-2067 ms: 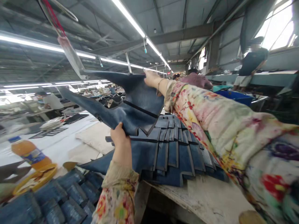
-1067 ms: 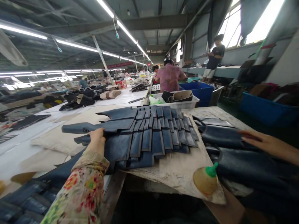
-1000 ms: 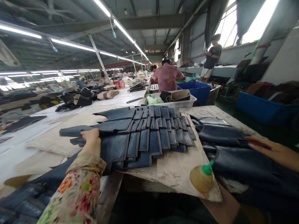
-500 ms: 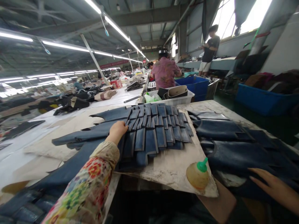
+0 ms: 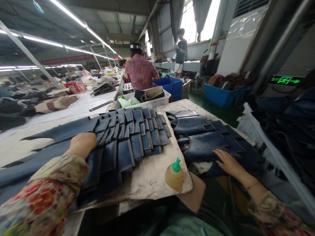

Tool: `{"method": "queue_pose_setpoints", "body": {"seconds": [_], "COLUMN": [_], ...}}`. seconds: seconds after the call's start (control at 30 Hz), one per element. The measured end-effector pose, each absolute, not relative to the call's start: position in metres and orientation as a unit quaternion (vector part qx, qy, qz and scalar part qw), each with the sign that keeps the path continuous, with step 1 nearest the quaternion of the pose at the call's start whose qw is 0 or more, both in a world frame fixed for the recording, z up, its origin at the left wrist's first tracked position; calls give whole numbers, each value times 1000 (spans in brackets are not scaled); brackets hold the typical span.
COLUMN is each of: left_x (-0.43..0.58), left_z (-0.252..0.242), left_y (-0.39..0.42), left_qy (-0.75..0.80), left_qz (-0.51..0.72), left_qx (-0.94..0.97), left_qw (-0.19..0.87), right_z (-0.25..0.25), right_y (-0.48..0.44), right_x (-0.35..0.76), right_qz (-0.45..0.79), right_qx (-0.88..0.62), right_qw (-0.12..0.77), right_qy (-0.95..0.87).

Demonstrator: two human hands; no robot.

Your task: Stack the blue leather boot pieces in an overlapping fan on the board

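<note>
Overlapping dark blue leather pieces (image 5: 125, 154) with dark edges fan out in rows on a pale, worn board (image 5: 150, 178). My left hand (image 5: 83, 144) rests on the left part of these rows, fingers curled under and closed; whatever they grip is hidden. To the right of the board lies a second spread of larger blue leather pieces (image 5: 206, 146) with curved cut-outs. My right hand (image 5: 228, 164) lies on the near edge of that spread, fingers stretched out and apart. Between the two groups stands a round squeeze bottle (image 5: 174, 177) with a green nozzle and yellowish contents.
Behind the pieces sits a white crate (image 5: 157, 101) holding curled material and a green bag. Blue bins (image 5: 169, 86) stand further back. A co-worker in a purple shirt (image 5: 139, 72) sits ahead; another person (image 5: 181, 52) stands by the windows. A pale-rimmed container (image 5: 268, 141) is at right.
The view has turned right, so things sit further left in the picture and the right forearm shows. My left hand stays on the leather rows; my right hand stays on the right-hand pieces.
</note>
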State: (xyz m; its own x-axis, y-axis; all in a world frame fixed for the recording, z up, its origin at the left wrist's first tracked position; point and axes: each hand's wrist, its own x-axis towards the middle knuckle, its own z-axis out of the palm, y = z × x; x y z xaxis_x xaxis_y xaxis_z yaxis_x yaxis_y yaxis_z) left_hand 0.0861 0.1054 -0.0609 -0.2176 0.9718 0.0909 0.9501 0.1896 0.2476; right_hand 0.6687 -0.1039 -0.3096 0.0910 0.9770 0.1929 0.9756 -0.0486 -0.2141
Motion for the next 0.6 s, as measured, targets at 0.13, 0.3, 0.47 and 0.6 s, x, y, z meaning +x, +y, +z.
{"method": "queue_pose_setpoints", "body": {"seconds": [0.13,0.3,0.47,0.6], "left_x": [83,87,97,101], "left_z": [-54,-44,-35,-27], "left_y": [101,91,80,69], "left_qy": [775,750,709,690], "left_qz": [-14,-100,-147,-146], "left_qx": [631,652,689,706], "left_qw": [-21,-45,-38,-67], "right_z": [-312,-285,-240,-225], "right_y": [-100,-77,-13,40], "right_x": [671,683,664,631], "right_qz": [32,165,84,29], "right_qx": [-733,-696,-702,-708], "right_qw": [136,109,61,45], "right_qy": [-666,-691,-704,-704]}}
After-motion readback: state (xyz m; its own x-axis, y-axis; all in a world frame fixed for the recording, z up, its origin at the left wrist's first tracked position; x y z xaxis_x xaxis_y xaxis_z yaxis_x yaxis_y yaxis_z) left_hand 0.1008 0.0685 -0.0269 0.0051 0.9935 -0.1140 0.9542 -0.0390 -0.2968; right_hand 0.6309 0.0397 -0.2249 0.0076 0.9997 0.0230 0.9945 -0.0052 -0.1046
